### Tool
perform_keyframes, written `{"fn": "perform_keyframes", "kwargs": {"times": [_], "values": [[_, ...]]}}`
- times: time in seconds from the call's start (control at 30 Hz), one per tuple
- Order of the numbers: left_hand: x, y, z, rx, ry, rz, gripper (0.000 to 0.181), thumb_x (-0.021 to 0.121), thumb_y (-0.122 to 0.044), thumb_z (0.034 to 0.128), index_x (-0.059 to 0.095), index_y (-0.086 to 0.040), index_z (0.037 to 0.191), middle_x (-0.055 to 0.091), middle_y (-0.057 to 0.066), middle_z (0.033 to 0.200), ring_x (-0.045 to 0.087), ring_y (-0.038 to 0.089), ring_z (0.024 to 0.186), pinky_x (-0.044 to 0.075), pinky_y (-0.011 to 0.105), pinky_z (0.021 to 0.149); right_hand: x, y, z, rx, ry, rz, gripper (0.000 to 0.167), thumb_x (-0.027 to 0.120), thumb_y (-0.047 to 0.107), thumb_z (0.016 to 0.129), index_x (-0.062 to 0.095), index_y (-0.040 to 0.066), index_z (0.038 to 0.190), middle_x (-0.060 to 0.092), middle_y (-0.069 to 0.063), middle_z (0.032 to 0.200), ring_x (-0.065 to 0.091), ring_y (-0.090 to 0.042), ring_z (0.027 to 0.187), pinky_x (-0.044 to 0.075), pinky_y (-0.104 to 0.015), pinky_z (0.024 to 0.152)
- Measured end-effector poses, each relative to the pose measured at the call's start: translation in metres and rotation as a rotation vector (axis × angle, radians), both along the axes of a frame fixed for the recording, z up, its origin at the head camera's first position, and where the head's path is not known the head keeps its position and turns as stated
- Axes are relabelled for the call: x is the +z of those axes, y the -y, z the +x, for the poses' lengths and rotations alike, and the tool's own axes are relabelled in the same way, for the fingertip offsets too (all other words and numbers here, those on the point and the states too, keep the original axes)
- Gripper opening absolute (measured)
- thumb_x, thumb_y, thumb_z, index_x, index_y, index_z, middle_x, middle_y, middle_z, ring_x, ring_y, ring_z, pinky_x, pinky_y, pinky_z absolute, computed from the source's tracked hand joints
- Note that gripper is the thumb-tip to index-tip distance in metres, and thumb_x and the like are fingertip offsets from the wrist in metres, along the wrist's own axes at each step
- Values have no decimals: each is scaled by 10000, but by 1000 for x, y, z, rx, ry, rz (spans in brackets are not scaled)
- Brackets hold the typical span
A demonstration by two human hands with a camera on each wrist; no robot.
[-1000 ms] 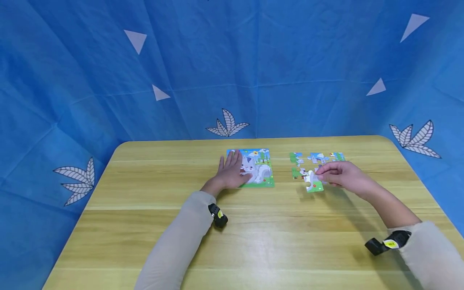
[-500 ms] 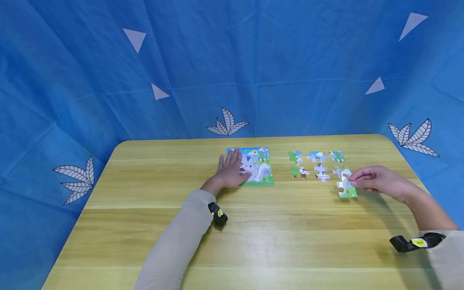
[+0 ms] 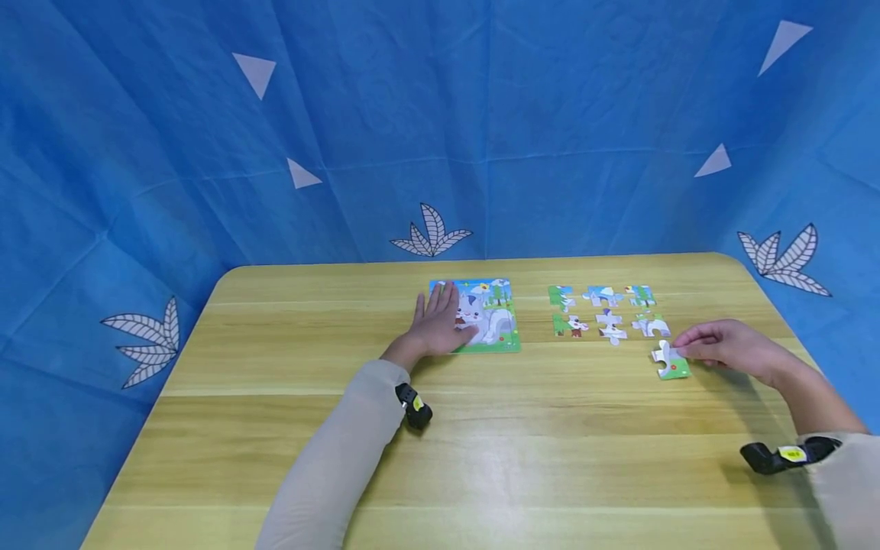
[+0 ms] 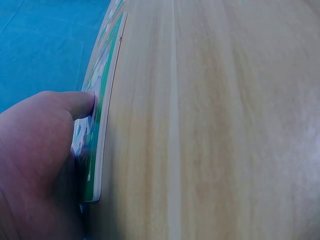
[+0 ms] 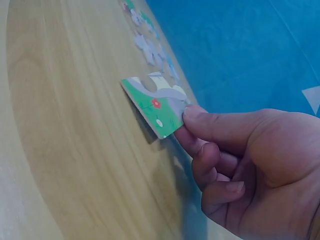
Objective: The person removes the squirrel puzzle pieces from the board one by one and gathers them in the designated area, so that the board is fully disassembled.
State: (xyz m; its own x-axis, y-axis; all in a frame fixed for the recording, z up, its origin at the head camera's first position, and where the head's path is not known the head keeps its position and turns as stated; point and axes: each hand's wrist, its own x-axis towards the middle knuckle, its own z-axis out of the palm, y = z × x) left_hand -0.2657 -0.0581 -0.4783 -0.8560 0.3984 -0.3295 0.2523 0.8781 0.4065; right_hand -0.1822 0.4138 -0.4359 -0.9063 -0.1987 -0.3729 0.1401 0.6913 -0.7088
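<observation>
Between thumb and fingers, my right hand (image 3: 732,351) pinches a corner puzzle piece (image 3: 671,362), green with a red flower. In the right wrist view that puzzle piece (image 5: 157,105) is tilted just above the wood, its straight edges toward the camera. My left hand (image 3: 436,327) lies flat with fingers spread on the left part of a square picture puzzle (image 3: 496,328) of a grey-white animal. The left wrist view has the thumb resting on the puzzle board (image 4: 97,120) by its green edge. Part of the picture is hidden under the hand.
Several loose puzzle pieces lie in two rows right of the board, among them a middle piece (image 3: 610,325) and a tree piece (image 3: 641,296). All rest on the wooden table (image 3: 481,443). A blue cloth (image 3: 550,137) hangs behind its far edge.
My right hand has carried the corner piece rightward from over the loose pieces and lowered it toward the table, below the right end of the rows. The left hand has stayed put.
</observation>
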Motion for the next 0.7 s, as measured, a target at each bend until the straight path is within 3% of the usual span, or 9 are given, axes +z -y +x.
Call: {"fn": "perform_keyframes", "kwargs": {"times": [0.23, 0.47, 0.7], "values": [[2, -1, 1, -1, 5, -3, 901, 394, -575, 1050, -145, -108, 1601, -254, 18, 1666, -292, 201, 1499, -260, 436, 1168, -5, -2, 1, 32, -88, 81, 305, 639, 164, 1017, 677, -94, 1174, 693, -61, 1091, 564, 19, 903, 487, -203, 746], [3, -2, 1, 2, 4, -5, 903, 402, -575, 1048, -132, -107, 1605, -251, 8, 1666, -285, 201, 1504, -251, 436, 1175, -6, -3, 0, 32, -93, 100, 346, 625, 189, 1028, 662, -88, 1232, 690, -130, 1152, 555, 27, 929, 478, -192, 751], [4, 0, 1, -6, 7, 3, 895, 391, -569, 1055, -145, -104, 1599, -258, 15, 1664, -296, 202, 1498, -250, 443, 1175, 3, 7, -3, -15, -136, 87, 417, 614, 266, 1040, 632, -58, 1303, 671, -159, 1218, 563, 67, 927, 516, -232, 750]]}}
